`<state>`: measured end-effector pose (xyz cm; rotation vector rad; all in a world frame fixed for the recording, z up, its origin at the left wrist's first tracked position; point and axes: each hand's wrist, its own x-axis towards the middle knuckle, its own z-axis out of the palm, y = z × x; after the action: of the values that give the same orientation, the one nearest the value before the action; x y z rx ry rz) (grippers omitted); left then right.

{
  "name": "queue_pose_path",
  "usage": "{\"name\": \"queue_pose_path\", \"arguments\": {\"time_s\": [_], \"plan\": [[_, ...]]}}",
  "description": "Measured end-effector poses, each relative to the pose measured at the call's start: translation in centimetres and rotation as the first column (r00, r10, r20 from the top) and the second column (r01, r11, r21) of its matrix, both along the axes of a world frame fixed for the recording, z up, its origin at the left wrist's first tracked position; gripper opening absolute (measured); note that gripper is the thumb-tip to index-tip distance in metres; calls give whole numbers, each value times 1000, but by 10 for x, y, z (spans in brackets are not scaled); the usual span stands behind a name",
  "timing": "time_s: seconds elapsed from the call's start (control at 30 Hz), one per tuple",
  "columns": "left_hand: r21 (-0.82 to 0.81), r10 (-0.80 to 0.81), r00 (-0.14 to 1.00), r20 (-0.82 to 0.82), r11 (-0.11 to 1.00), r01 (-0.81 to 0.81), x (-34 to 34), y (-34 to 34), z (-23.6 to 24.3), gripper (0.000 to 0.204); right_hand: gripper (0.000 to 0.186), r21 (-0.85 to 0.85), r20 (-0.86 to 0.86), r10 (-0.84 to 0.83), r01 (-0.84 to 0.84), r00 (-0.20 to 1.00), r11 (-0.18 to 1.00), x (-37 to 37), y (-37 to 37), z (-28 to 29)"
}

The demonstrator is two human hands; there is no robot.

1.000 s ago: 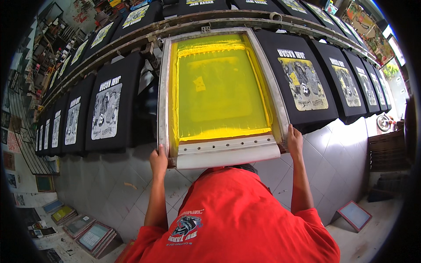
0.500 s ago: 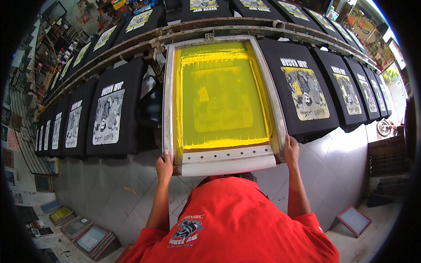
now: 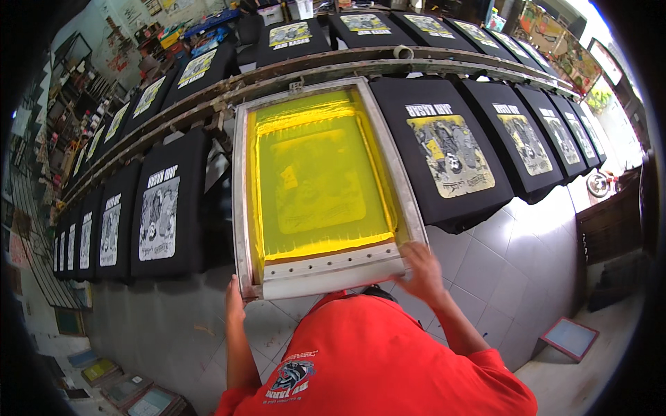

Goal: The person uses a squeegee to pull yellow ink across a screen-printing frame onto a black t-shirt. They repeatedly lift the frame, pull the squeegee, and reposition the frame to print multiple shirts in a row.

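A screen-printing frame [image 3: 400, 166] with a yellow ink-covered mesh [image 3: 322, 177] lies in front of me, tilted slightly to the left. Across its near end rests a squeegee [image 3: 333, 274], a pale bar with a row of dark screws. At the near left corner my left hand [image 3: 236, 301] is closed on the frame's edge, with part of its fingers hidden. My right hand [image 3: 422, 274] is at the near right corner, beside the squeegee's end. Its thumb and fingers are apart, and slightly blurred.
Black shirts with printed pictures lie on boards to the right [image 3: 451, 152] and left [image 3: 163, 215]. A second row [image 3: 291, 41] stands beyond the long rail [image 3: 305, 73]. Spare screens lean at the lower right [image 3: 570, 338] and lie at the lower left [image 3: 152, 402].
My right hand has left the frame's right side and moved inward toward the squeegee's end. In the picture, the frame now sits lower and further left; the view has tilted.
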<state>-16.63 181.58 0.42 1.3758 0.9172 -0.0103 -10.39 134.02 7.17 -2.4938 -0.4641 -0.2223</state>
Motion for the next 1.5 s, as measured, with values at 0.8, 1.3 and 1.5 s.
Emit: {"name": "queue_pose_path", "arguments": {"time_s": [0.8,1.3,1.5], "plan": [[375,16,965,260,920,-116,8,-7,-50,32,40,-157,-226,326,-365,918,918,67,30,41],[832,-862,320,-394,-186,522,117,-39,109,47,23,-310,-395,178,-313,901,898,111,48,45],[746,-868,339,-364,-54,663,187,-24,121,27,14,-416,-372,170,-328,913,848,184,49,59]]}}
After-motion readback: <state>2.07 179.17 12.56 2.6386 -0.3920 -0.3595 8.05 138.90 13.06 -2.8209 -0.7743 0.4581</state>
